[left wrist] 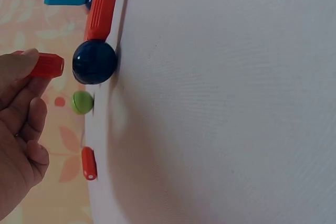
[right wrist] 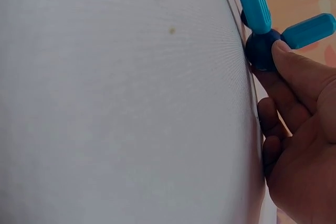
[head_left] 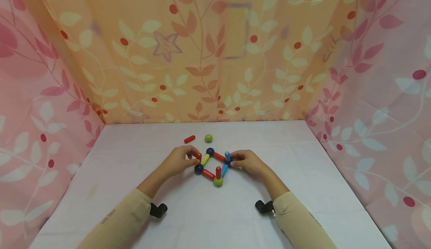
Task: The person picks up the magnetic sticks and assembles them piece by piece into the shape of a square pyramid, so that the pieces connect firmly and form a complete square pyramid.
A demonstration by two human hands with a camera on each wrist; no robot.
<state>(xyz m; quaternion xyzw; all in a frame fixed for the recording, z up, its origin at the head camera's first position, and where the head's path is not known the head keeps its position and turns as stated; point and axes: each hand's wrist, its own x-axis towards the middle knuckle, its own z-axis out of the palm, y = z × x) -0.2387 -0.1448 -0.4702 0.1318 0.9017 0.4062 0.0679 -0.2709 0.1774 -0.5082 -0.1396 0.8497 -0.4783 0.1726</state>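
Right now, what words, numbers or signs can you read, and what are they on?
Nothing reads clearly.
Left sleeve: dark lettering, too small and blurred to read.
Right sleeve: faint mark, unreadable too.
Sticks, balls: I see no writing.
Curtain: a star shape, no words.

We see a person's beige sleeves (head_left: 118,221), bare hands (head_left: 180,160) and black wrist pieces (head_left: 157,210).
The left sleeve, toward the table's (head_left: 202,223) left edge, carries small dark lettering (head_left: 107,216) we cannot read; the right sleeve (head_left: 299,217), toward the right edge, has a dark mark (head_left: 315,219). At each cuff sits a stubby, bent black piece, the right one (head_left: 264,207) with a silvery bit (head_left: 274,213).
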